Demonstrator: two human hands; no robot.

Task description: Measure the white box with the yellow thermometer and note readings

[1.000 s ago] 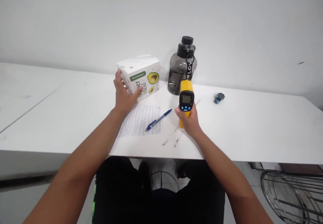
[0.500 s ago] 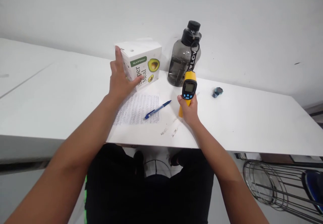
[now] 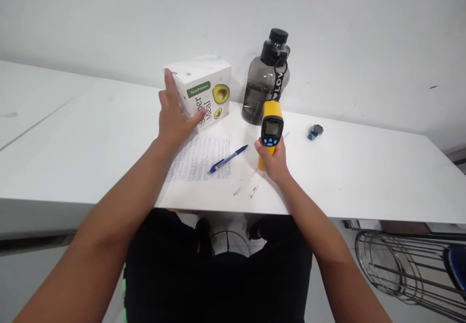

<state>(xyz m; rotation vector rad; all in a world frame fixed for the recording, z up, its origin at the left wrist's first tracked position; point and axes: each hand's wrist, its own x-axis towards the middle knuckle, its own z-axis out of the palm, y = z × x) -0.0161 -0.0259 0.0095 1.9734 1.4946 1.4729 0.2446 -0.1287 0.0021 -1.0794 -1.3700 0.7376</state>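
My left hand [image 3: 175, 114] is closed around the near left corner of a white box [image 3: 213, 78] printed with avocados, thumb on its front and fingers along its left side. In my right hand [image 3: 274, 160] is a yellow and black infrared thermometer [image 3: 272, 125], upright, its small screen and blue buttons facing me. Behind the thermometer stands a grey see-through water bottle [image 3: 257, 83] with a black cap and strap, partly covered by it. Between my hands a blue pen [image 3: 227, 159] lies by a densely scribbled grey patch [image 3: 194, 160].
A blue-green digital watch [image 3: 315, 131] lies on the white table [image 3: 367, 172] to the right. The wall [image 3: 145, 17] rises directly behind the table. Below the table's front edge at right is a metal wire rack [image 3: 389, 265].
The camera view has shifted very slightly. Both hands keep their hold on the box and the infrared thermometer, with hardly any movement.
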